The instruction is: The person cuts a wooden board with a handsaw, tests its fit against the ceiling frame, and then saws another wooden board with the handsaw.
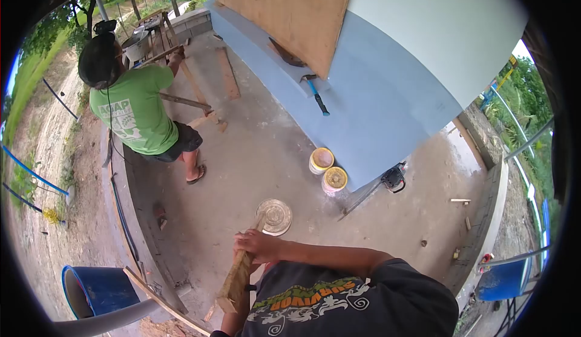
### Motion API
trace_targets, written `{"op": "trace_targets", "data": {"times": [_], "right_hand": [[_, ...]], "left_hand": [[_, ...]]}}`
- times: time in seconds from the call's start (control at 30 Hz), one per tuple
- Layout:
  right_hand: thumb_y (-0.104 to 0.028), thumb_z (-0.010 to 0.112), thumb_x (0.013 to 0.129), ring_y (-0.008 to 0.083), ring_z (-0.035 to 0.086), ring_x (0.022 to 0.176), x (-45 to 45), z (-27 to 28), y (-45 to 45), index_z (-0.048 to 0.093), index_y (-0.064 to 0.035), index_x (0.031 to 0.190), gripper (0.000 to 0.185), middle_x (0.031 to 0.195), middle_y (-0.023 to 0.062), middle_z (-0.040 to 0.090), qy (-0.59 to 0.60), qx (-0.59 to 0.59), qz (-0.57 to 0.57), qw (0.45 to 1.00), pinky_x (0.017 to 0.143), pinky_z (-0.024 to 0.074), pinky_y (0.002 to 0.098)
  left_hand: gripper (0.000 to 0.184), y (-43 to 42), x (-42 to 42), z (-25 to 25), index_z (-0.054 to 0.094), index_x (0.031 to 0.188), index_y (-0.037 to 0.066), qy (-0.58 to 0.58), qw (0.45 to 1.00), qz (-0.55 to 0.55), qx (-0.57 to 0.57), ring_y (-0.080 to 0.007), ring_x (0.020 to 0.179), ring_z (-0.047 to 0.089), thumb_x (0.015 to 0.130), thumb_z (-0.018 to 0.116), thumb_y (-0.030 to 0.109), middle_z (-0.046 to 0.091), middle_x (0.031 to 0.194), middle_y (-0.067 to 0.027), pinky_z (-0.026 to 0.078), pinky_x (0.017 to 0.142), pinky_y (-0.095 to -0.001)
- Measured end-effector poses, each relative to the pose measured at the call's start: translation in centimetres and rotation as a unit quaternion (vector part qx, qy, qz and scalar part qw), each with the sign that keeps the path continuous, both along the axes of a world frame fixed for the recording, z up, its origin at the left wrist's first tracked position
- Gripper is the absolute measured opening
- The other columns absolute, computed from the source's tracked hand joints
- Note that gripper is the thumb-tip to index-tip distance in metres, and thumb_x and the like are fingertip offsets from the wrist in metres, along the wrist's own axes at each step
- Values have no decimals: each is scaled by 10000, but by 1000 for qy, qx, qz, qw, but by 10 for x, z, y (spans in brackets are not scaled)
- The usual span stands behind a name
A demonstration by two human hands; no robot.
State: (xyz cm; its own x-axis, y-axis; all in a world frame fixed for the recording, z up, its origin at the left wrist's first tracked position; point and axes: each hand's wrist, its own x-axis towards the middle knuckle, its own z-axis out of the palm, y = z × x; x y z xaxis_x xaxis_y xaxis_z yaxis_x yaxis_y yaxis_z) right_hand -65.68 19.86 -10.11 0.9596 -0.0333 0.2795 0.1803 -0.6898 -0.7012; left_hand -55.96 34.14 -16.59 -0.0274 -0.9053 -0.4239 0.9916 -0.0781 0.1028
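A long piece of lumber (233,282) slants across the front of my body, its near end low and its far end pointing at a round lid. My right hand (259,246) reaches across from the right, its fingers wrapped over the wood. My left hand (256,270) is mostly behind the wood, against the dark shirt, and its fingers are hidden. Just beyond the wood's far end, the round, dirty whitish lid (277,217) lies on the concrete floor.
Two plastic buckets (334,180) stand beside a blue wall (387,101). A claw hammer (316,95) rests by a plywood panel (284,10). A dark power tool (394,178) sits on the floor. At left, a person in green (136,110) handles wood strips. A blue barrel (100,291) lies lower left.
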Motion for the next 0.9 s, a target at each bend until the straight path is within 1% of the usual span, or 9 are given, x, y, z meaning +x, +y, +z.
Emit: {"op": "trace_targets", "data": {"times": [0.1,0.2,0.3,0.33,0.37,0.57,0.77,0.83,0.9], "right_hand": [[-206,859,688,325,489,1393,23,-9,-23,572,-117,1251,638,1330,68,625,-42,-62,36,997,1093,418,496],[-234,872,701,334,472,1421,45,6,-54,508,-93,1417,816,1396,83,609,33,-60,67,995,1104,425,512],[-314,836,822,392,551,1347,57,26,-132,217,-127,1658,1056,1541,202,494,197,-2,82,977,1091,473,494],[-347,808,856,388,584,1308,57,42,-175,272,-118,1637,975,1519,217,520,268,4,29,963,1073,491,475],[-352,787,885,402,607,1268,60,12,-222,346,-106,1604,879,1439,240,584,229,3,-37,973,1058,498,485],[-248,667,974,407,655,1091,79,-43,-581,545,-25,1353,456,1189,214,668,104,-164,-338,921,903,549,527],[-207,665,977,460,624,1158,145,-131,-890,566,23,1296,406,1269,278,617,94,-298,-402,860,972,535,531],[-278,677,970,457,634,1139,166,-147,-955,563,38,1300,471,1197,279,651,201,-336,-406,826,954,536,538],[-407,696,968,480,653,1108,182,-173,-1018,565,68,1275,580,1200,310,656,199,-368,-381,825,946,538,555]], "left_hand": [[456,-14,22,-19,572,1222,25,19,998,58,27,-256,921,653,1003,556,426,672,1042,-124,538,827,-372],[399,-25,43,-40,564,1178,14,7,991,121,47,-226,852,634,984,596,361,653,970,-107,533,773,-345],[349,-16,61,-65,556,1135,3,21,981,179,67,-197,782,615,964,636,297,633,898,-91,527,718,-318],[335,-14,65,-71,554,1120,-1,64,977,196,60,-187,759,609,957,649,276,627,873,-85,525,700,-309],[316,-15,61,-47,532,1012,-25,241,941,233,40,-160,672,563,965,634,271,590,784,-61,494,629,-291],[461,-7,13,-38,475,1143,-109,237,879,408,65,-157,649,548,986,631,296,542,790,-64,501,599,-270],[436,-50,-81,-12,484,1138,-78,220,787,562,129,-158,617,521,1023,565,335,531,769,-75,458,552,-288],[365,-61,-105,-11,498,1145,-62,175,777,582,161,-155,592,500,1038,518,286,514,745,-79,433,522,-286],[437,-70,-126,-2,473,1047,-93,157,775,579,201,-136,589,496,995,596,324,505,725,-56,411,498,-249]]}}
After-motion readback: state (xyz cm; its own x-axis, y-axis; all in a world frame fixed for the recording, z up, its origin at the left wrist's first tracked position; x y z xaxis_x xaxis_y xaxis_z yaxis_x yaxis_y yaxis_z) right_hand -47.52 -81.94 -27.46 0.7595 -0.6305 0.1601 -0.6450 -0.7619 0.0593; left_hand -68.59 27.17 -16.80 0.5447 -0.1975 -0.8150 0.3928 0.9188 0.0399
